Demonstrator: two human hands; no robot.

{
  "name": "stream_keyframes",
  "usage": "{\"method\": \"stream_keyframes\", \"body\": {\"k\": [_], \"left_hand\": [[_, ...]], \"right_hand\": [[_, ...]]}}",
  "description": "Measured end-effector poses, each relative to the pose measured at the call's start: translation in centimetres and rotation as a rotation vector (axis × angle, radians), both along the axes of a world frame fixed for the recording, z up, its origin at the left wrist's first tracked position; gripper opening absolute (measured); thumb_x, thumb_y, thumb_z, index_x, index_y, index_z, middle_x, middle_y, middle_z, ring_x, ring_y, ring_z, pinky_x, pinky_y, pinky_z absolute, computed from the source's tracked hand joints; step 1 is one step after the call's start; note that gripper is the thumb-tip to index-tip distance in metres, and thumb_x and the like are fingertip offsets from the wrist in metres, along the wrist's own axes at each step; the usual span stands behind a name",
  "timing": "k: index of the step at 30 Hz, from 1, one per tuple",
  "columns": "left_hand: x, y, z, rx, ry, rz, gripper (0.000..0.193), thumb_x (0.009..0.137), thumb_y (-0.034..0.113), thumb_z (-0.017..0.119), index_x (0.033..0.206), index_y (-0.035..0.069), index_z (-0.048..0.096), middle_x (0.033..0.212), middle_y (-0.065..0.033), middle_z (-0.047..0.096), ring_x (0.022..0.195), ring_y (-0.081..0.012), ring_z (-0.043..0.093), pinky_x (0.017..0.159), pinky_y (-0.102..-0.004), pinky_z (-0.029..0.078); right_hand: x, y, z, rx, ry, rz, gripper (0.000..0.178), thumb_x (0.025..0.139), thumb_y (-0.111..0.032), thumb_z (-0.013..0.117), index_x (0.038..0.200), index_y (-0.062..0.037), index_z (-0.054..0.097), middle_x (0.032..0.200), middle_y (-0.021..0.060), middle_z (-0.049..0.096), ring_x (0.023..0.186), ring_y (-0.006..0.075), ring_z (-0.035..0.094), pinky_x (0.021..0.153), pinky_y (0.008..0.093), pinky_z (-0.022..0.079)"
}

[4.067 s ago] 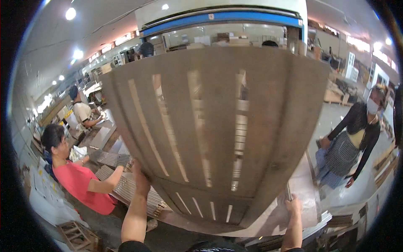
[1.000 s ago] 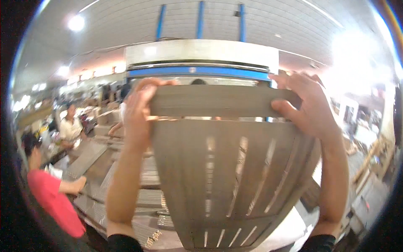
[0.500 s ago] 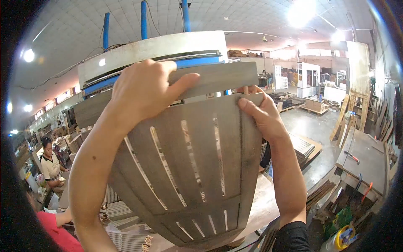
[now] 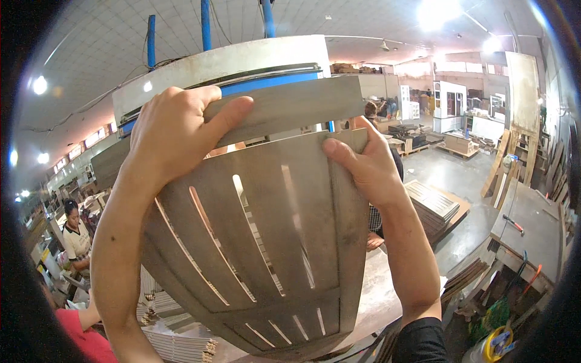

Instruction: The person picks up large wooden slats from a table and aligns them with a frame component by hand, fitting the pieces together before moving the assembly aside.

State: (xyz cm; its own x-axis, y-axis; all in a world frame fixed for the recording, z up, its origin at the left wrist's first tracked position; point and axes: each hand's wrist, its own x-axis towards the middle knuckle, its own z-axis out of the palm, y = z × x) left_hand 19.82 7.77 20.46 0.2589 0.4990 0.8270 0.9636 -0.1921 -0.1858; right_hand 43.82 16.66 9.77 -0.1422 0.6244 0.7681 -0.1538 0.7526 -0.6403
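Observation:
A grey-brown wooden panel [image 4: 321, 242] with narrow vertical slits stands tilted before me, its top edge at chest height or above. My right hand [image 4: 370, 163] grips its upper right corner, thumb on the near face and fingers behind. Just above and behind the top edge, a long flat board [image 4: 296, 107] of the same colour runs across. Over it my left hand [image 4: 172, 130] is hooked, with the thumb on the near face and the fingertips hidden past the upper edge. A narrow gap shows between board and panel.
A large white machine with a blue bar [image 4: 272, 83] rises behind. Stacked slats [image 4: 181, 345] lie at lower left near a red-sleeved person [image 4: 85, 333]; another person [image 4: 75, 233] works beyond. To the right are a panel stack [image 4: 433, 202] and a workbench [image 4: 526, 212] with a hammer [image 4: 513, 224].
Both hands and the panel have shifted left in view. My left hand is farther from the board's right end than before. The board sits slightly higher and to the left.

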Motion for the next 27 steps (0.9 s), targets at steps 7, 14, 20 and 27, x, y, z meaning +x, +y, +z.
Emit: {"method": "stream_keyframes", "body": {"k": [7, 14, 20, 27], "left_hand": [[-0.3, 0.8, -0.4, -0.029, -0.011, -0.048, 0.064, 0.092, 0.061, 0.049, 0.07, 0.001, 0.056, 0.051, -0.0121, 0.046, 0.049, -0.0199, 0.046, 0.05, -0.0368, 0.039], [-0.2, 1.7, -0.7, 0.052, -0.002, -0.013, 0.064, 0.089, 0.064, 0.05, 0.071, 0.004, 0.063, 0.051, -0.0143, 0.055, 0.051, -0.0302, 0.06, 0.05, -0.0385, 0.044], [-0.5, 3.0, -1.6, 0.075, -0.001, -0.027, 0.062, 0.092, 0.059, 0.05, 0.07, 0.001, 0.053, 0.054, -0.0165, 0.048, 0.049, -0.0262, 0.047, 0.051, -0.0384, 0.039], [-1.8, 1.7, -1.3, 0.036, 0.02, -0.111, 0.057, 0.093, 0.053, 0.052, 0.069, 0.001, 0.051, 0.056, -0.0176, 0.049, 0.052, -0.0331, 0.05, 0.053, -0.0409, 0.04]], "right_hand": [[-0.3, 2.0, 0.6, 0.144, 0.082, 0.17, 0.05, 0.089, -0.032, 0.069, 0.125, -0.0021, 0.052, 0.111, 0.0097, 0.063, 0.096, 0.0158, 0.061, 0.084, 0.0331, 0.051], [-1.6, 7.5, 2.1, 0.092, 0.497, 1.017, 0.07, 0.097, -0.057, 0.034, 0.144, -0.0053, 0.036, 0.148, 0.015, 0.039, 0.143, 0.0326, 0.025, 0.113, 0.053, 0.027], [-2.8, 7.9, 2.4, 0.163, 0.548, 1.339, 0.064, 0.095, -0.06, 0.035, 0.121, -0.0064, 0.058, 0.127, 0.0158, 0.057, 0.126, 0.0373, 0.046, 0.103, 0.0544, 0.037], [-3.9, 7.0, 2.4, 0.245, 0.507, 1.198, 0.06, 0.096, -0.057, 0.037, 0.118, -0.0064, 0.06, 0.122, 0.011, 0.056, 0.124, 0.0331, 0.046, 0.105, 0.0522, 0.036]]}}
